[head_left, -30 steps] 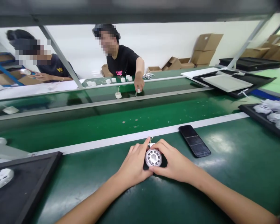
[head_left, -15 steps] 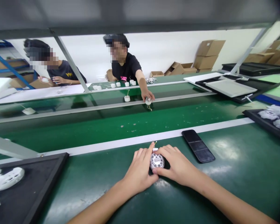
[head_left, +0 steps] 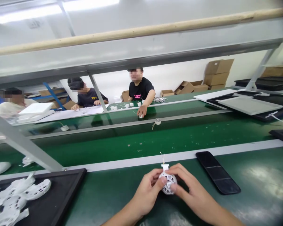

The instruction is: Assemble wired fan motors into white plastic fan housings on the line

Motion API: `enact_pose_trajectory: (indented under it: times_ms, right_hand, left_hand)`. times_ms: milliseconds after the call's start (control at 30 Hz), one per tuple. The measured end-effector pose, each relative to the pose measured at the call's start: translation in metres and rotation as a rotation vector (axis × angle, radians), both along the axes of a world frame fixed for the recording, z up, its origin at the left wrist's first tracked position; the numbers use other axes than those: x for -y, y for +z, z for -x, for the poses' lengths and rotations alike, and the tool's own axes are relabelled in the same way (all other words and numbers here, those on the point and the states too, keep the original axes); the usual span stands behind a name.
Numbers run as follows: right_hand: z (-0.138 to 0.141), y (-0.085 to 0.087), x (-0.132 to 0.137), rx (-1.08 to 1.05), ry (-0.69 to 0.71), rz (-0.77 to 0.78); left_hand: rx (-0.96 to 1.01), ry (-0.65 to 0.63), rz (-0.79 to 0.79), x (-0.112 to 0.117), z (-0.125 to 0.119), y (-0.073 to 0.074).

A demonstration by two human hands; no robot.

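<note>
Between my two hands is a round white slotted part with a short tab on top and thin wires sticking up from it. My left hand grips its left side, thumb on the slotted face. My right hand holds the other side, with its thumb against the lower right of the face and its index finger up by the tab. Fingers behind the part are partly hidden. On the green bench to the right of my hands lies a flat black phone-like slab.
A black tray with several white shell parts stands at left. Beyond the bench runs a green belt. A small round wired part lies on the far rail. A co-worker's hand reaches over there. A slanted metal post rises at left.
My view has tilted up and shifted left. My thumbs have come onto the face of the round part. The co-worker's hand has left one wired part on the rail and moved to another.
</note>
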State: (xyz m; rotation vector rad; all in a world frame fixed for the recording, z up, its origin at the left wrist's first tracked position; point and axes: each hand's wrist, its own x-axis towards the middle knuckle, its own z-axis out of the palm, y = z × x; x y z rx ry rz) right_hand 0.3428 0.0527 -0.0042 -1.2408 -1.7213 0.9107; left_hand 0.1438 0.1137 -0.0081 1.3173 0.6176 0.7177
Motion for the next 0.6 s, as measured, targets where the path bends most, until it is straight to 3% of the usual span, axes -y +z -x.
enact_pose_trajectory:
  times_ms: [100, 233, 400, 500, 600]
  right_hand:
    - [0.001, -0.005, -0.005, -0.145, -0.021, 0.049]
    - [0.005, -0.011, -0.006, -0.136, -0.023, 0.02]
    - [0.008, -0.015, -0.005, -0.145, -0.069, -0.026]
    - [0.006, -0.016, -0.003, -0.123, -0.066, -0.032]
    - [-0.001, -0.016, -0.003, -0.021, -0.048, 0.005]
  left_hand:
    - [0.019, 0.055, 0.049, -0.001, -0.001, -0.005]
    - [0.022, 0.096, 0.107, -0.003, -0.002, -0.011]
    - [-0.014, 0.071, 0.067, 0.004, -0.011, -0.014]
    - [-0.248, 0.056, -0.2, -0.008, -0.007, -0.013]
    - [-0.669, 0.155, -0.625, -0.054, 0.019, -0.003]
